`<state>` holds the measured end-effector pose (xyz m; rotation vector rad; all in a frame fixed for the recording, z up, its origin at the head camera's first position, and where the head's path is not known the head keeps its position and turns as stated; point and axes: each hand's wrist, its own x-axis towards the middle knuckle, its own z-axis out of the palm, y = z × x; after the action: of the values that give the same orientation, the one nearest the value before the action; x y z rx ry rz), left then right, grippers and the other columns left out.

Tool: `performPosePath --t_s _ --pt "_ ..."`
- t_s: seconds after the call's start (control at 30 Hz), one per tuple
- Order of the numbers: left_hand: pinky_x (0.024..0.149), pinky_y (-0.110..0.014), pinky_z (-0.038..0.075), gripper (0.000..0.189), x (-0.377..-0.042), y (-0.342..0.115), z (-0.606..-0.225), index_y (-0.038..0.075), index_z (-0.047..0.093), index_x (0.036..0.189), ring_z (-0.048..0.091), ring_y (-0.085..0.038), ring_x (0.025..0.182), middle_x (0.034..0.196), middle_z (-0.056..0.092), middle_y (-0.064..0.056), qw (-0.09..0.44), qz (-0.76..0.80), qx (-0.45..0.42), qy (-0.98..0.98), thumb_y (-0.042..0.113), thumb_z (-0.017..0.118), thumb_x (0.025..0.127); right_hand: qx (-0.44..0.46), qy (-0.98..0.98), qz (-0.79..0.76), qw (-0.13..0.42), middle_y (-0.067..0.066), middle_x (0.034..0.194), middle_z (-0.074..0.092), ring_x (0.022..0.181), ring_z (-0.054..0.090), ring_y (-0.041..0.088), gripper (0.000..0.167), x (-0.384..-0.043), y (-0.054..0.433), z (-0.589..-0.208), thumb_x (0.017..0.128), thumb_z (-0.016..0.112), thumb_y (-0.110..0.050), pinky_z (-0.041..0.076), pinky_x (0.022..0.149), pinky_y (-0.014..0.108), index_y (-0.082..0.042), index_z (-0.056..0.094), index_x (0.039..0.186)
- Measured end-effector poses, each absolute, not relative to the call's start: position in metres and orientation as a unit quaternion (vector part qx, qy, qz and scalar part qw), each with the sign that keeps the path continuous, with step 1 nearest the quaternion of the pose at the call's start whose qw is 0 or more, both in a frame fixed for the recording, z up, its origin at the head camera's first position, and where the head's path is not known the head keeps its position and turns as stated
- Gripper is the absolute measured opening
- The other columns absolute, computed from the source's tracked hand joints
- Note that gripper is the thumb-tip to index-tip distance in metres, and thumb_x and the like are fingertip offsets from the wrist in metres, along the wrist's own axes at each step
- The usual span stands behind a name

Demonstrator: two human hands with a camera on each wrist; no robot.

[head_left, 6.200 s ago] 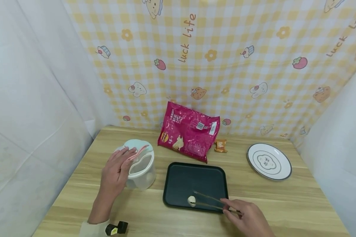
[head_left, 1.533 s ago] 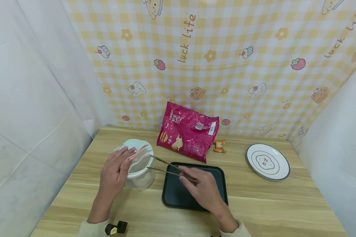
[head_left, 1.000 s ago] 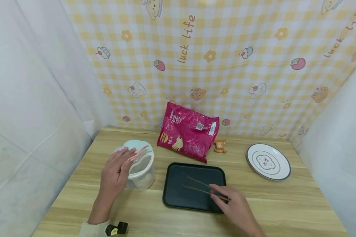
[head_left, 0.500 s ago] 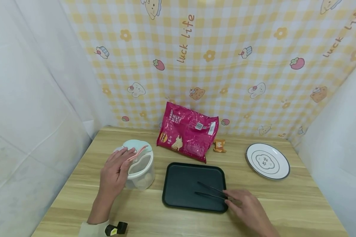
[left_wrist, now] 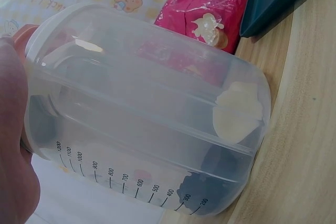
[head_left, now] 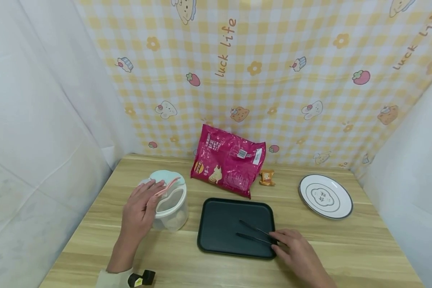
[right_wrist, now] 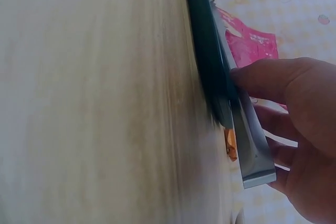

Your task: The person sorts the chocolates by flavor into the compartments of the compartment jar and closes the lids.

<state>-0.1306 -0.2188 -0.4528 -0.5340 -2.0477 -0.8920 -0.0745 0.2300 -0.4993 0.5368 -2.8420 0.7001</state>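
Observation:
My left hand (head_left: 138,212) lies over the lid of a clear round storage container (head_left: 167,222), thumb and fingers on either side of its raised pink flap (head_left: 172,184). The near compartment stands uncovered. In the left wrist view a pale rounded piece (left_wrist: 239,111) sits at the container's bottom, with a dark shape in the neighbouring compartment. My right hand (head_left: 298,252) pinches a pair of metal tongs (right_wrist: 251,137) between thumb and fingers. The tongs' two arms are spread, their tips over the dark tray (head_left: 219,224) with nothing between them.
Behind the tray a magenta snack bag (head_left: 230,160) leans against the checked cloth (head_left: 281,92). Beside it lies a small orange-wrapped packet (head_left: 267,177). A white plate (head_left: 340,200) stands at the right on the wooden table (head_left: 187,268).
The pale piece on the tray earlier is gone from there. The tongs were at the container's opening, then returned right to the tray. My left hand has stayed on the lid.

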Motion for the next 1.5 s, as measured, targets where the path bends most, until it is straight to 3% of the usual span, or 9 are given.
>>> performPosePath --t_s 0.23,0.5,0.8,1.0,1.33,1.5 --pt "0.115 -0.044 0.037 0.042 -0.13 -0.219 -0.453 0.005 0.077 0.117 0.066 -0.037 0.117 0.121 0.074 -0.01 0.412 -0.353 -0.212 -0.813 0.036 0.05 0.109 0.176 -0.953 0.232 0.081 -0.002 0.121 0.07 0.112 0.061 0.018 0.04 -0.078 0.227 -0.494 0.085 0.087 -0.018 0.056 0.091 0.044 -0.016 0.077 0.124" --pt "0.115 -0.044 0.037 0.04 -0.131 -0.219 -0.453 0.004 0.077 0.118 0.066 -0.038 0.117 0.121 0.074 -0.01 0.411 -0.356 -0.212 -0.812 0.034 0.051 0.109 0.247 -0.915 0.298 0.113 -0.007 0.127 0.068 0.117 0.062 0.013 0.04 -0.103 0.198 -0.475 0.09 0.083 -0.018 0.057 0.093 0.041 -0.018 0.073 0.129" --pt "0.117 -0.041 0.035 0.04 -0.129 -0.218 -0.453 0.005 0.077 0.119 0.065 -0.036 0.119 0.123 0.073 -0.009 0.405 -0.353 -0.209 -0.817 0.034 0.051 0.109 0.315 -0.852 0.409 0.084 0.002 0.135 0.067 0.125 0.062 0.017 0.04 -0.134 0.136 -0.445 0.097 0.074 -0.018 0.053 0.1 0.043 -0.014 0.068 0.137" --pt "0.118 -0.042 0.033 0.033 -0.128 -0.22 -0.45 0.005 0.076 0.12 0.063 -0.035 0.123 0.125 0.072 -0.011 0.381 -0.35 -0.208 -0.83 0.025 0.054 0.107 0.356 -0.806 0.468 0.07 0.004 0.141 0.064 0.128 0.06 0.016 0.04 -0.152 0.094 -0.437 0.102 0.066 -0.017 0.052 0.101 0.038 -0.01 0.063 0.142" --pt "0.119 -0.04 0.032 0.029 -0.125 -0.222 -0.452 0.006 0.076 0.121 0.063 -0.034 0.124 0.126 0.072 -0.008 0.376 -0.346 -0.205 -0.835 0.022 0.057 0.105 0.314 -0.758 0.571 0.013 -0.001 0.148 0.057 0.134 0.055 0.013 0.043 -0.167 0.031 -0.424 0.106 0.06 -0.021 0.051 0.102 0.04 -0.011 0.057 0.148" --pt "0.119 -0.04 0.031 0.031 -0.125 -0.223 -0.452 0.007 0.076 0.121 0.062 -0.033 0.125 0.127 0.072 -0.008 0.373 -0.344 -0.202 -0.837 0.025 0.056 0.106 0.316 -0.746 0.586 0.003 0.004 0.148 0.058 0.132 0.056 0.016 0.045 -0.17 0.012 -0.417 0.107 0.057 -0.022 0.049 0.104 0.037 -0.008 0.055 0.149"
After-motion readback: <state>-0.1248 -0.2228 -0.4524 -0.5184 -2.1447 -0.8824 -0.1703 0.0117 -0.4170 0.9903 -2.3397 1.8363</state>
